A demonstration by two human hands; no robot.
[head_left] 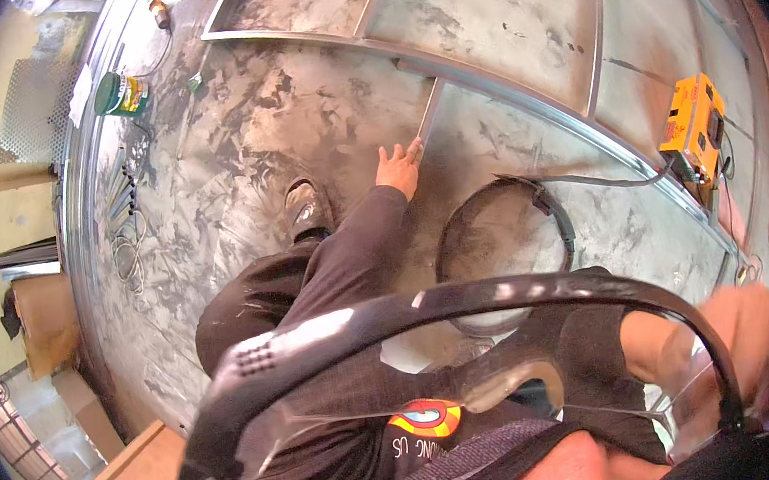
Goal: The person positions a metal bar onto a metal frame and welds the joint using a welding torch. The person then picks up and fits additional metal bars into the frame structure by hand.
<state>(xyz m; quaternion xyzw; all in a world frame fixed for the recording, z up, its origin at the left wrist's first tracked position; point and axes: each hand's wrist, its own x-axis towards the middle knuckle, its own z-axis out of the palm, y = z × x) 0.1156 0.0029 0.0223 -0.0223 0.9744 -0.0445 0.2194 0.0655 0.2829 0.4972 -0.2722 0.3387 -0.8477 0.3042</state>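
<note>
My left hand (399,171) reaches forward over the floor, fingers stretched and apart. Its fingertips meet the near end of a short metal bar (430,111), which joins a long rail of a metal frame (520,99). Whether they press on the bar or rest beside it is hard to see. At the lower right, my right hand (741,334) is raised close to the camera and smeared by motion. It is nearest the dark curved rim (465,297) of headgear with a clear lens, which crosses the lower view. What its fingers do cannot be made out.
An orange boxy machine (693,128) stands at the right by the frame, its black cable (570,220) coiled on the stained floor. Far left are a green tub (121,94), thin rods (121,188) and an orange-tipped tool (159,12). Cardboard (48,322) leans at the left.
</note>
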